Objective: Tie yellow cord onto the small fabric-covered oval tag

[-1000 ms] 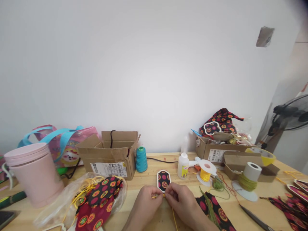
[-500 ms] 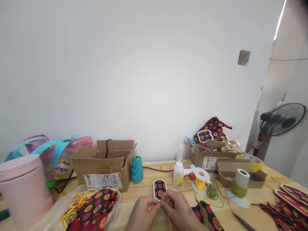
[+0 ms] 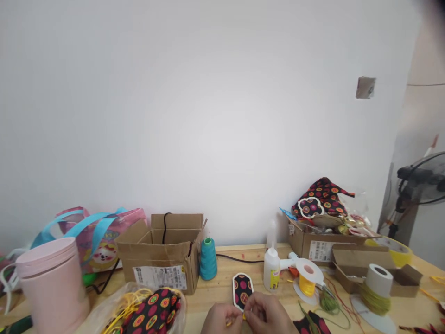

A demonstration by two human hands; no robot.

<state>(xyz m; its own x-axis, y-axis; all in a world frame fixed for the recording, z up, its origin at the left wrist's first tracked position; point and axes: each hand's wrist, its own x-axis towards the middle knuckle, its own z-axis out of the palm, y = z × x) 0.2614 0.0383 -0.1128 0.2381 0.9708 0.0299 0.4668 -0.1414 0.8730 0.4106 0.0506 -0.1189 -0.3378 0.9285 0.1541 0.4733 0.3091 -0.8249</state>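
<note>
Low in the middle of the head view, my left hand [image 3: 222, 319] and my right hand [image 3: 267, 314] meet with fingertips pinched together. Both are closed on a thin yellow cord [image 3: 229, 323], a bit of which shows between the fingers. Just beyond my fingertips lies a patterned fabric piece with a white scalloped border [image 3: 243, 291], flat on the wooden table. Whether the cord is joined to that piece I cannot tell, since my fingers cover the spot.
A glue bottle [image 3: 271, 269], a yellow cord spool [image 3: 307, 282] and a green cord spool [image 3: 375, 297] stand to the right. Leftward are a teal thread cone [image 3: 208, 260], a cardboard box [image 3: 160, 260], a bag of fabric [image 3: 153, 313] and a pink canister [image 3: 52, 283].
The view has shifted, so everything sits lower and further right. My hands keep their pinch on the cord close to the bordered piece.
</note>
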